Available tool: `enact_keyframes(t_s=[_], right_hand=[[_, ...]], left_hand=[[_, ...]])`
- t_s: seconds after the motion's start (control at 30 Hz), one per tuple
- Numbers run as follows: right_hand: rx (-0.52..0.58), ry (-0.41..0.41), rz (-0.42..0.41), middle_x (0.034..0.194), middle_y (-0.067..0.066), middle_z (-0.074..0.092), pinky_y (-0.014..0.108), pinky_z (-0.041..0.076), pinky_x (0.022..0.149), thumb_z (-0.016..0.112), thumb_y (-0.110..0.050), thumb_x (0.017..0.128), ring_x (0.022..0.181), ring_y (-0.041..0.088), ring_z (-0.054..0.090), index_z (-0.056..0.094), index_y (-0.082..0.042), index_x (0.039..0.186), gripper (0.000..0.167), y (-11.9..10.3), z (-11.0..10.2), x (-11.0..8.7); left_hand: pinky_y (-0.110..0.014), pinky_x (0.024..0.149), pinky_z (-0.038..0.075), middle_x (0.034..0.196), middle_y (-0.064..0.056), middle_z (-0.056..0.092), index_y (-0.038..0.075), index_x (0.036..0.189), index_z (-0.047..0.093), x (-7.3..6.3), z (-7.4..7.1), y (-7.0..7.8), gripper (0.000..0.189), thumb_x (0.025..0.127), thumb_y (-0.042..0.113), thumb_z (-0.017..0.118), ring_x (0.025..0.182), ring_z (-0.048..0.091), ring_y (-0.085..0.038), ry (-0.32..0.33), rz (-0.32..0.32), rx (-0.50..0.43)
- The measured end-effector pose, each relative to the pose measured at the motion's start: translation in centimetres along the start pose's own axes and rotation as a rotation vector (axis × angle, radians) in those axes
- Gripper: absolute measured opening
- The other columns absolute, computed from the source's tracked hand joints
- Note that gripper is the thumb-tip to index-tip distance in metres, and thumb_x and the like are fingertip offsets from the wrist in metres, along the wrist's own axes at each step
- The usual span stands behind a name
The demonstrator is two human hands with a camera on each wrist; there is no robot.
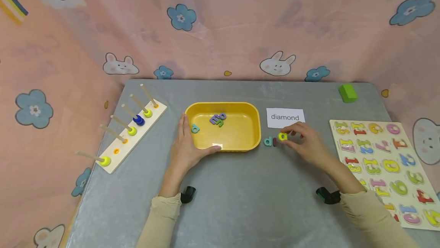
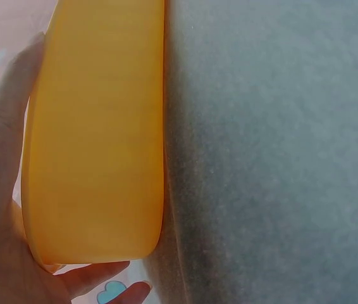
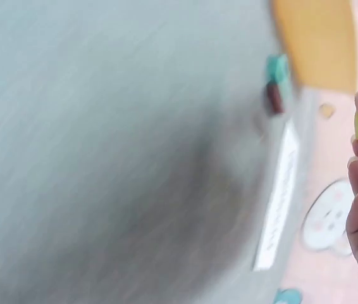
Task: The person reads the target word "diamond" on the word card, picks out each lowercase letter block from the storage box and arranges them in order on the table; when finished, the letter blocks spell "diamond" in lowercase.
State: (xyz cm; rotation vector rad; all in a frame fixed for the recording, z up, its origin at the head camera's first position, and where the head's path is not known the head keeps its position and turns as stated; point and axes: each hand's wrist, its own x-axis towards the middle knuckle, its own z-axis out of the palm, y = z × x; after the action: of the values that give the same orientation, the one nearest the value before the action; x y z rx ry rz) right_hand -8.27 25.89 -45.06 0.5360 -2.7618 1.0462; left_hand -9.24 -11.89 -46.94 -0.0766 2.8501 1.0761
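One yellow a [image 1: 282, 136] sits pinched between the thumb and fingertips of your right hand [image 1: 307, 145], just right of a dark i [image 1: 274, 141] and a teal d [image 1: 267, 141] on the table [image 1: 240, 202]. Your left hand [image 1: 187, 148] is clamped on the tray [image 1: 237, 135] at its near left corner, thumb over the near rim. Inside lie a second d [image 1: 195, 128] and, grouped apart from it, m [image 1: 214, 120], o [image 1: 222, 116] and n [image 1: 219, 124]. Farther out, you have the "diamond" card [image 1: 285, 117] beyond your right hand, the number board [image 1: 386, 136] right, the peg board [image 1: 131, 141] left.
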Motion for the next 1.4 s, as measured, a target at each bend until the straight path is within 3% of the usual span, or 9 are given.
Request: enact_keyframes(t_s=[0.23, 0.43, 0.67, 0.93, 1.07, 1.23, 1.4], right_hand=[[-0.089, -0.077, 0.095, 0.107, 0.013, 0.072, 0.049, 0.052, 0.084, 0.088, -0.001, 0.083, 0.098, 0.029, 0.063, 0.076, -0.003, 0.112, 0.031, 2.1, -0.4, -1.2], [-0.12, -0.167, 0.154, 0.108, 0.012, 0.072, 0.055, 0.05, 0.091, 0.084, -0.007, 0.09, 0.103, 0.032, 0.063, 0.076, -0.005, 0.114, 0.026, 2.0, 0.4, -0.8], [-0.131, -0.216, 0.19, 0.111, 0.014, 0.074, 0.059, 0.051, 0.098, 0.083, -0.009, 0.091, 0.107, 0.034, 0.064, 0.075, -0.005, 0.114, 0.024, 2.2, 1.3, -0.4], [-0.133, -0.215, 0.188, 0.111, 0.015, 0.073, 0.061, 0.05, 0.099, 0.084, -0.007, 0.09, 0.108, 0.035, 0.063, 0.075, -0.003, 0.113, 0.025, 2.1, 1.6, -0.3], [-0.142, -0.236, 0.23, 0.114, 0.018, 0.07, 0.06, 0.05, 0.098, 0.085, -0.007, 0.089, 0.11, 0.036, 0.061, 0.073, 0.0, 0.118, 0.032, 1.6, 1.1, 0.1], [-0.11, -0.202, 0.26, 0.123, 0.025, 0.065, 0.063, 0.049, 0.098, 0.082, -0.003, 0.091, 0.115, 0.042, 0.056, 0.066, 0.004, 0.128, 0.041, 0.3, -0.4, 1.6], [-0.103, -0.156, 0.245, 0.126, 0.024, 0.064, 0.063, 0.049, 0.101, 0.077, -0.007, 0.096, 0.117, 0.042, 0.055, 0.066, 0.003, 0.13, 0.037, -1.4, -1.4, 3.4]], left_hand=[[-0.066, 0.118, 0.039, 0.18, 0.003, 0.001, 0.023, 0.172, -0.006, 0.0, -0.1, 0.1, 0.156, 0.062, 0.075, 0.091, 0.151, 0.041, -0.042, 0.0, -0.004, 0.011], [-0.067, 0.118, 0.038, 0.18, 0.002, 0.002, 0.022, 0.172, -0.005, 0.0, 0.0, 0.1, 0.156, 0.062, 0.075, 0.091, 0.15, 0.041, -0.042, 0.004, 0.001, 0.011], [-0.067, 0.117, 0.039, 0.18, 0.002, 0.002, 0.022, 0.172, -0.005, 0.0, 0.1, 0.0, 0.156, 0.061, 0.077, 0.09, 0.148, 0.043, -0.044, 0.011, 0.013, 0.008], [-0.067, 0.115, 0.041, 0.18, 0.002, 0.004, 0.021, 0.172, -0.003, 0.0, 0.1, -0.2, 0.156, 0.061, 0.076, 0.091, 0.148, 0.044, -0.043, 0.025, 0.02, 0.01], [-0.067, 0.115, 0.04, 0.18, 0.001, 0.004, 0.02, 0.172, -0.003, 0.0, 0.1, -0.1, 0.156, 0.061, 0.075, 0.091, 0.149, 0.043, -0.043, 0.023, 0.021, 0.01], [-0.067, 0.117, 0.039, 0.18, 0.001, 0.004, 0.019, 0.172, -0.002, 0.0, 0.1, -0.1, 0.155, 0.062, 0.075, 0.092, 0.151, 0.041, -0.041, 0.019, 0.019, -0.002], [-0.067, 0.119, 0.038, 0.18, 0.002, 0.002, 0.02, 0.172, -0.003, 0.0, 0.1, -0.2, 0.155, 0.062, 0.074, 0.092, 0.153, 0.039, -0.04, 0.016, 0.02, -0.007]])
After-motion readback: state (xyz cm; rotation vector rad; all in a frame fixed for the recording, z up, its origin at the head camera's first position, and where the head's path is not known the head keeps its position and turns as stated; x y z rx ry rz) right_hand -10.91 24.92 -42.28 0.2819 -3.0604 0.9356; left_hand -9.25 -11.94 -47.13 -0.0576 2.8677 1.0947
